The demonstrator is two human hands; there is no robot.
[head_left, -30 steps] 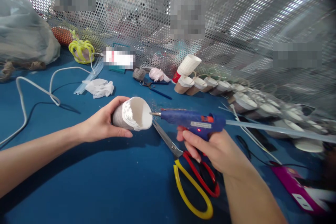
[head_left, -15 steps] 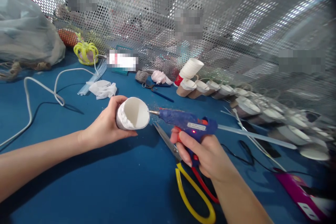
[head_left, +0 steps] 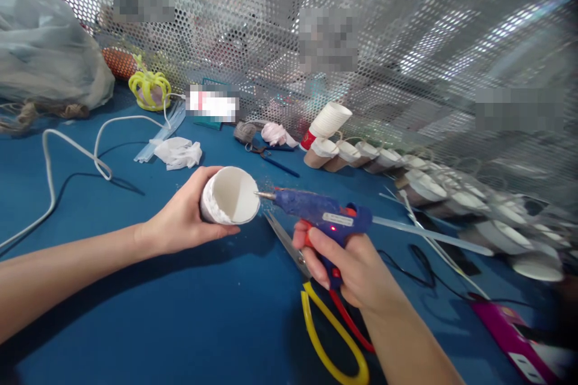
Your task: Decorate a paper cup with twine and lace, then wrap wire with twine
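My left hand (head_left: 189, 216) is wrapped round a white paper cup (head_left: 241, 192), tilted with its mouth toward me. Ruffled white material runs along the cup's left rim. In my right hand (head_left: 347, 264) is a blue hot glue gun (head_left: 307, 204), fingers round its handle and orange trigger. Its metal nozzle points left, at the cup's right rim; whether it touches I cannot tell. A clear glue stick (head_left: 428, 234) juts from its back, and a small red light glows on its side. Scissors (head_left: 334, 337) with yellow and red handles lie beneath the right hand.
Behind, a perforated metal panel (head_left: 253, 30) rises from the blue table (head_left: 180, 325). Rows of wrapped cups (head_left: 424, 186) stand at right, beside a cup stack (head_left: 332, 120). A purple power strip (head_left: 510, 337), white cable (head_left: 49, 174), crumpled white cloth (head_left: 178, 153) and glue sticks (head_left: 158, 138) lie about.
The cup has shifted very slightly to the right in my left hand. The glue gun stays at its rim, almost unmoved.
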